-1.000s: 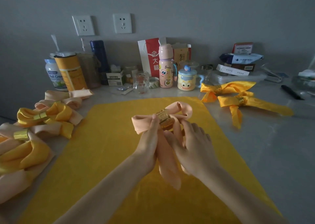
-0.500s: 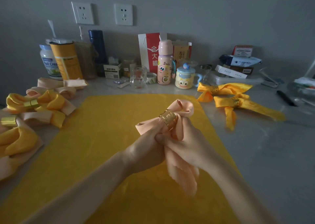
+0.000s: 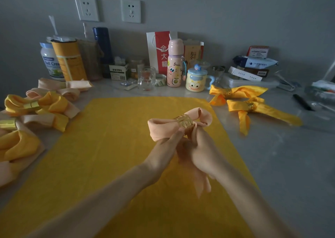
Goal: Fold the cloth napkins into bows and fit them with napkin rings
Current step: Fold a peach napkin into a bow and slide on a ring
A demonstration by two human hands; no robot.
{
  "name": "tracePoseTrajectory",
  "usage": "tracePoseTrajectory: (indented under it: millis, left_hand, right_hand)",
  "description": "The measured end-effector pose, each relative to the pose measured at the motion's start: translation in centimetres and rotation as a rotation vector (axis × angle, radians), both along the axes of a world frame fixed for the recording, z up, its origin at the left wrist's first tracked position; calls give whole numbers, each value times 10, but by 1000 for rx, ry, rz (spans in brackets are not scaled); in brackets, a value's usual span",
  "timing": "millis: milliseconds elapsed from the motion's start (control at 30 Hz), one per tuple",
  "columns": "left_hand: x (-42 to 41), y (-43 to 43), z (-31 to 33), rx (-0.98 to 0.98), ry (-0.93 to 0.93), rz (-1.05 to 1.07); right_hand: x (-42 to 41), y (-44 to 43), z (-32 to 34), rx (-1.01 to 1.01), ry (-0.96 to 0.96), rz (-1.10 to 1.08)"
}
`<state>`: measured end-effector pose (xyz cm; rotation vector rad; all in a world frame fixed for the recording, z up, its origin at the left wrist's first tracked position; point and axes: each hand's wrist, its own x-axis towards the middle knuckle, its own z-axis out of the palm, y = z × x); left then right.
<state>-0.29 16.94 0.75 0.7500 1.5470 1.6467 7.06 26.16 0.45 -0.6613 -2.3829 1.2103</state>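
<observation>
a: far left first?

b: at the left edge of the desk (image 3: 290, 165), a heap of finished bows (image 3: 34, 105), yellow and peach, several banded in gold. layered over one another, so no sure count.

a: and the middle?

b: spread flat, a large yellow cloth (image 3: 108, 147), possibly the next napkin to fold, though only a guess. raised above it, the peach napkin (image 3: 159, 127), gathered into a bow with two puffed loops, and a cut-out gold ring (image 3: 184, 122) seated around its waist.

a: the hands?

b: left hand (image 3: 163, 147) from the lower left, fingers (image 3: 176, 135) pinching the left loop just beside the ring. right hand (image 3: 204, 150) wrapped around the tails directly below the ring, curled tight on the fabric, with the tail ends hanging out beneath the palm toward the cloth. ring just above both sets of fingertips, touching or nearly so; hard to say which.

a: far right?

b: two yellow bows (image 3: 253, 109), both ringed, lying on bare desk, well apart from the hands.

a: how far along?

b: judging by the piles, well along. this bow apparently at its last tidy: ring on, loops perhaps in need of evening out, not yet set down with the others. after that, at least the flat yellow cloth left to fold.
</observation>
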Motion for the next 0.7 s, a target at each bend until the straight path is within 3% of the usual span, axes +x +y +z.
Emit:
tracePoseTrajectory:
  millis: [133, 267, 367, 467, 533, 633, 700]
  left_hand:
    - [-1, -1, -6, 20, 14, 104]
    - [-4, 0, -13, 33, 14, 76]
    - [-16, 0, -11, 50, 297, -29]
    - [-34, 0, -1, -53, 548, -32]
    - [-44, -2, 8, -19, 416, 35]
    - [-53, -7, 22, -33, -202, -85]
    - [-60, -10, 26, -112, -261, -214]
  right_hand:
    - [-1, 3, 0, 129, -67, -87]
    - [-2, 3, 3, 209, -109, -161]
    - [3, 9, 12, -13, 40, -28]
    - [13, 13, 29, -176, 146, 182]
    - [14, 14, 31, -47, 175, 230]
    - [11, 12, 20, 223, 76, 177]
    - [12, 7, 14, 377, -20, 205]
